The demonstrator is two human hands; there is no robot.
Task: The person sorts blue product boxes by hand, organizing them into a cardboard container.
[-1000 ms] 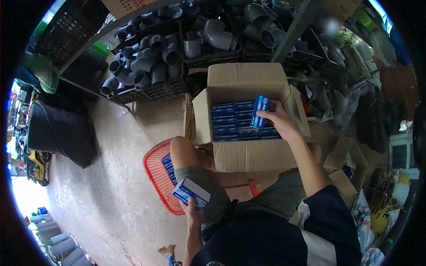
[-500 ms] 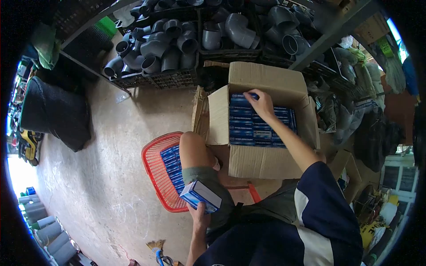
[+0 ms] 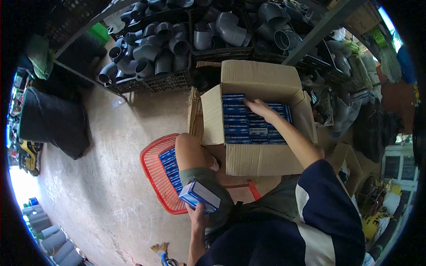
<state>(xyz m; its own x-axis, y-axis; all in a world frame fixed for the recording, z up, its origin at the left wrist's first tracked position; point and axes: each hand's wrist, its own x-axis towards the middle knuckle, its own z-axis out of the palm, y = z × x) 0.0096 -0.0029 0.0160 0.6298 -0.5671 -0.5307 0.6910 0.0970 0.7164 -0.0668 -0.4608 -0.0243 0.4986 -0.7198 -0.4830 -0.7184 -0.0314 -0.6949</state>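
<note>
My left hand (image 3: 197, 213) is closed around a small blue-and-white box (image 3: 202, 196), held tilted over my left thigh. My right hand (image 3: 262, 109) reaches into an open cardboard carton (image 3: 255, 159), its fingers bent and close together over the rows of small blue boxes (image 3: 235, 117). Its fingertips are at the edge of the left column; whether they pinch a box is hidden. Beside my left knee, a red plastic basket (image 3: 151, 166) holds several more blue boxes (image 3: 170, 166) in a row.
Black crates (image 3: 173, 82) of grey pipe elbows (image 3: 230, 29) stand on a metal rack behind the carton. Plastic bags (image 3: 346, 117) and a smaller open carton (image 3: 350, 166) lie at right. A dark covered bundle (image 3: 53, 122) and grey pipes (image 3: 55, 239) are at left.
My right hand has moved right and nearer to me from the carton's back left corner, uncovering the blue box there. My left hand keeps its box in about the same place.
</note>
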